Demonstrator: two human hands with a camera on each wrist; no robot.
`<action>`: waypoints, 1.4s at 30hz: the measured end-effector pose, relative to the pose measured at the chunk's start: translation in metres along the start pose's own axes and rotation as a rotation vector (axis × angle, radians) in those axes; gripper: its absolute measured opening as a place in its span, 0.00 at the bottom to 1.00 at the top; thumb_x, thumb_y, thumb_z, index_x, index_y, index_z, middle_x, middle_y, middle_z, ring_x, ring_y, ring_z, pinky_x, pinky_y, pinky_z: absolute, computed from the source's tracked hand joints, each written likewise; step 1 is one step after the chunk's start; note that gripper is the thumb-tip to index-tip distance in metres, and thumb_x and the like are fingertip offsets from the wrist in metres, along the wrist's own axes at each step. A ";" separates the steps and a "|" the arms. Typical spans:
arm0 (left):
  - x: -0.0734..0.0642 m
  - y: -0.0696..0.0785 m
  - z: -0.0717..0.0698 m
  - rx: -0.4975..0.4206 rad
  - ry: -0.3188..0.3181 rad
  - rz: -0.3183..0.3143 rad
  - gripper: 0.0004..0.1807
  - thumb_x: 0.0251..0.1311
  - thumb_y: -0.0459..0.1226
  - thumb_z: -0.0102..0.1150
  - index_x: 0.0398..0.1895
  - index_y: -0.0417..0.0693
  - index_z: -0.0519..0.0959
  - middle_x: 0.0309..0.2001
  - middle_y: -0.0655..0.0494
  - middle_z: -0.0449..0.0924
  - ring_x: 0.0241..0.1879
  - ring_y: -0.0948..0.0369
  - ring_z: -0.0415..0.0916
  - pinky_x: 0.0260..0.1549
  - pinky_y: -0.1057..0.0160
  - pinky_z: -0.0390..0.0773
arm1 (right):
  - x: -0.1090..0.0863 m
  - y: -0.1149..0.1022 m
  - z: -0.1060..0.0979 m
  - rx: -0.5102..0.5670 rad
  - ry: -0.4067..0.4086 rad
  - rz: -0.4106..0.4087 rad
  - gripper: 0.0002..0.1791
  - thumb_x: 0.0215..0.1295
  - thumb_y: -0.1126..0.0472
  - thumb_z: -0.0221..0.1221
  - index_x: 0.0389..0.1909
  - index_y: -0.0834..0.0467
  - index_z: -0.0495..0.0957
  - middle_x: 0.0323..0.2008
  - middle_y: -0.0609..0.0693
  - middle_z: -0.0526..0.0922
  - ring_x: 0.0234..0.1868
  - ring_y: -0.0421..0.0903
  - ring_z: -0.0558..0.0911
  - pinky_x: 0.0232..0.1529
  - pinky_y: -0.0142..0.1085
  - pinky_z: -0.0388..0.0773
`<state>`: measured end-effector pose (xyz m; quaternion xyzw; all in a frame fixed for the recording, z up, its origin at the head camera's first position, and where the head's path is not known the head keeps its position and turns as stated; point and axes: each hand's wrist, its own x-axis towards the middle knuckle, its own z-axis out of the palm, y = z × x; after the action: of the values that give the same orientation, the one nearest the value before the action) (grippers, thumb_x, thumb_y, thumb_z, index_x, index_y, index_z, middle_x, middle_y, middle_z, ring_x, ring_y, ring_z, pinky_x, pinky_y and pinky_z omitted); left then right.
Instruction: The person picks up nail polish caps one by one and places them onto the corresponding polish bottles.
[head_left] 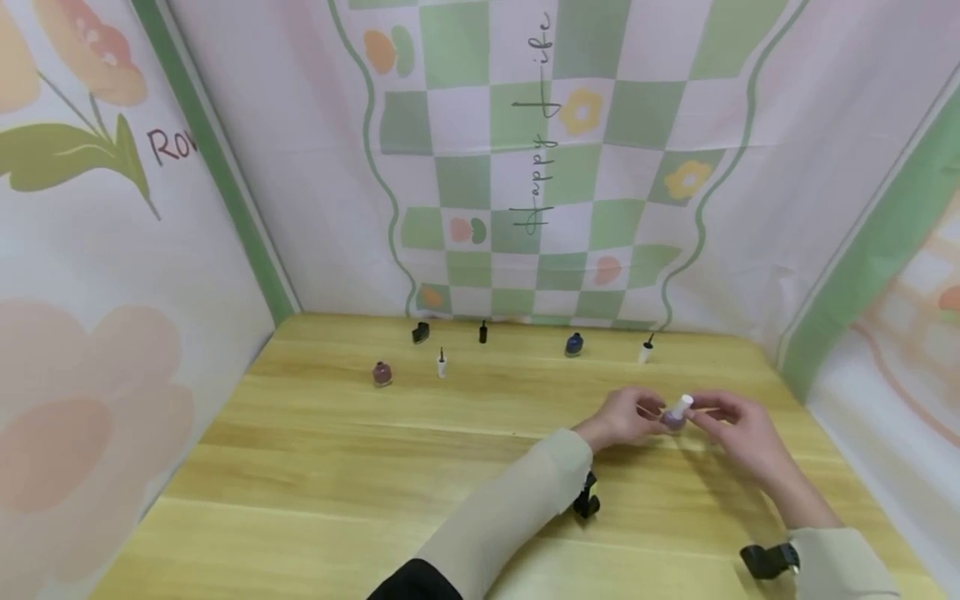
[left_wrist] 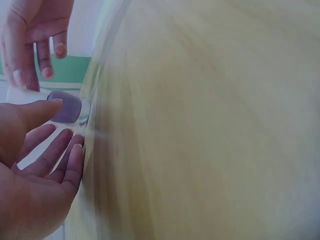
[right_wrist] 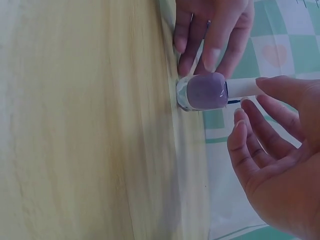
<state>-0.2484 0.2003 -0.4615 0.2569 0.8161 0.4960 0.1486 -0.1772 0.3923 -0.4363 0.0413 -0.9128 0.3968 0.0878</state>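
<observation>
A nail polish bottle [right_wrist: 206, 91] with pale purple polish has its white cap [head_left: 682, 406] on top. Its base appears to rest on the wooden table. My right hand [head_left: 738, 429] pinches the cap between thumb and fingertips, the other fingers loosely bent. On the other side, my left hand [head_left: 628, 415] has its thumb and fingers about the bottle's glass body. In the left wrist view the left thumb [left_wrist: 42, 112] overlaps the bottle, so the exact contact of the fingers behind it is partly hidden.
Farther back on the table [head_left: 315, 467] stand uncapped bottles: mauve [head_left: 382, 374], black [head_left: 420, 332] and blue [head_left: 573, 344]. Brush caps stand bristles up: white [head_left: 441, 365], black [head_left: 483, 333] and another white one [head_left: 646, 352]. A printed curtain [head_left: 517, 183] hangs behind.
</observation>
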 end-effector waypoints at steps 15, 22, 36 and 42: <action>-0.015 -0.012 -0.035 0.016 -0.013 -0.018 0.21 0.60 0.33 0.72 0.57 0.48 0.82 0.50 0.57 0.84 0.41 0.67 0.81 0.40 0.72 0.81 | -0.010 -0.012 -0.007 -0.088 0.042 -0.021 0.21 0.72 0.55 0.64 0.58 0.64 0.79 0.53 0.68 0.83 0.39 0.20 0.73 0.30 0.32 0.83; -0.027 -0.016 -0.056 0.053 -0.027 -0.006 0.22 0.63 0.35 0.70 0.60 0.46 0.80 0.52 0.53 0.83 0.40 0.67 0.81 0.37 0.73 0.81 | -0.016 -0.029 -0.009 -0.117 0.100 -0.088 0.19 0.70 0.58 0.65 0.56 0.64 0.80 0.50 0.66 0.84 0.39 0.18 0.72 0.30 0.26 0.81; -0.047 -0.034 -0.094 0.109 -0.016 0.034 0.23 0.66 0.38 0.69 0.63 0.44 0.78 0.56 0.51 0.81 0.42 0.67 0.79 0.38 0.72 0.81 | -0.012 -0.075 0.026 -0.058 0.056 -0.193 0.14 0.67 0.65 0.66 0.51 0.64 0.81 0.45 0.60 0.86 0.39 0.31 0.79 0.35 0.23 0.81; -0.052 -0.042 -0.104 0.084 0.013 0.021 0.25 0.65 0.38 0.70 0.63 0.43 0.77 0.57 0.49 0.81 0.42 0.66 0.79 0.40 0.72 0.81 | -0.004 -0.081 0.043 -0.076 0.017 -0.165 0.15 0.70 0.63 0.65 0.53 0.66 0.80 0.48 0.62 0.85 0.43 0.46 0.82 0.37 0.26 0.80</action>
<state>-0.2684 0.0785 -0.4513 0.2681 0.8343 0.4646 0.1273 -0.1667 0.3059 -0.4082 0.1098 -0.9199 0.3537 0.1292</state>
